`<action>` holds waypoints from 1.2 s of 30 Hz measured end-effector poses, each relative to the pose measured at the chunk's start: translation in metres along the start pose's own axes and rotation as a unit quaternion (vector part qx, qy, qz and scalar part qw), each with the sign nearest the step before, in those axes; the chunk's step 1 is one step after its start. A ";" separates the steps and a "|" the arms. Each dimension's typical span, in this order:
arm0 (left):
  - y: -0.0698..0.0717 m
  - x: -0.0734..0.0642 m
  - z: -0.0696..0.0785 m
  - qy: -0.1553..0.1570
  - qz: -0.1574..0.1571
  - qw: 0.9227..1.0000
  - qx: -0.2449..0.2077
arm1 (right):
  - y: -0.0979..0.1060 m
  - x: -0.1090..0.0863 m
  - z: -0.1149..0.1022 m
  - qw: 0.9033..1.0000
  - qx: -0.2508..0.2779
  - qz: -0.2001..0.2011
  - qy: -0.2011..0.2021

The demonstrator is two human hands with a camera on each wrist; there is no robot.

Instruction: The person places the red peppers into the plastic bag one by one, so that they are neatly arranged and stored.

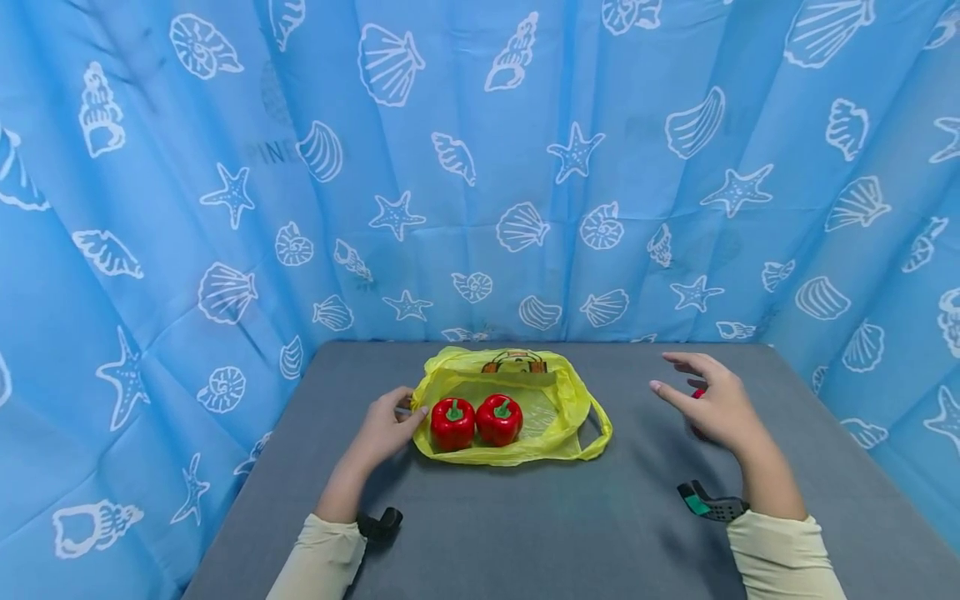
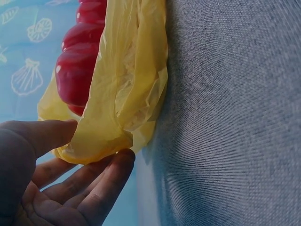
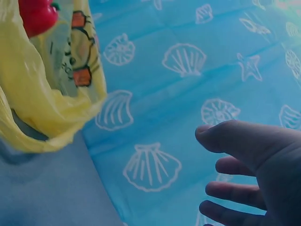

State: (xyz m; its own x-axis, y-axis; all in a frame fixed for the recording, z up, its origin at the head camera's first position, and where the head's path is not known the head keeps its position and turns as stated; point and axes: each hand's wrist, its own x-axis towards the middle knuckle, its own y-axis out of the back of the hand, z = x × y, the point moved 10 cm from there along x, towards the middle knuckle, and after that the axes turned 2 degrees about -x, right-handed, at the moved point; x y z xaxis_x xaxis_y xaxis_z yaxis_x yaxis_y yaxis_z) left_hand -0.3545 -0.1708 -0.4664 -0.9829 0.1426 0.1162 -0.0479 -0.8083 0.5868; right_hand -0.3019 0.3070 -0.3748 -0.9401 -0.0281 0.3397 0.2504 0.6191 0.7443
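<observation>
A yellow plastic bag (image 1: 540, 433) lies with its mouth spread wide on the grey table. Two red bell peppers (image 1: 453, 423) with green stems sit side by side inside it, toward its left. My left hand (image 1: 390, 425) pinches the bag's left rim, thumb on the inner side and fingers outside, as the left wrist view (image 2: 70, 188) shows. To the right of the bag, my right hand (image 1: 716, 404) hovers over the table, fingers spread and apart from the bag. Behind it a small red patch (image 1: 699, 392) peeks out, mostly hidden by the hand.
A bag handle loop (image 1: 600, 429) sticks out on the right side. Behind the table (image 1: 525, 533) hangs a blue curtain (image 1: 480, 167) with white shell and starfish prints. Black bands (image 1: 712, 504) are worn on both wrists.
</observation>
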 end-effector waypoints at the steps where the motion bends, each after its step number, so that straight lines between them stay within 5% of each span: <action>1: 0.000 0.000 0.000 0.000 0.000 1.000 0.001 | 0.002 0.000 0.002 1.000 -0.007 0.001 -0.005; 20: 0.001 -0.001 0.002 -0.005 -0.003 1.000 0.002 | 0.027 -0.011 0.057 0.992 -0.084 -0.027 -0.089; 36: 0.000 0.000 -0.001 0.010 -0.005 1.000 0.003 | 0.010 -0.015 0.102 0.985 -0.080 -0.084 -0.126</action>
State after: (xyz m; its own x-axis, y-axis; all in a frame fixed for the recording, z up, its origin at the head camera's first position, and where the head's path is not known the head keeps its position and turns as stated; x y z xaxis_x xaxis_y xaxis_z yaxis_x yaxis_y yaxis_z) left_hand -0.3552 -0.1714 -0.4676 -0.9857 0.1399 0.0939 -0.0576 -0.8034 0.5926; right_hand -0.3085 0.3943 -0.4312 -0.9939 0.0884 0.0662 0.1013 0.4905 0.8655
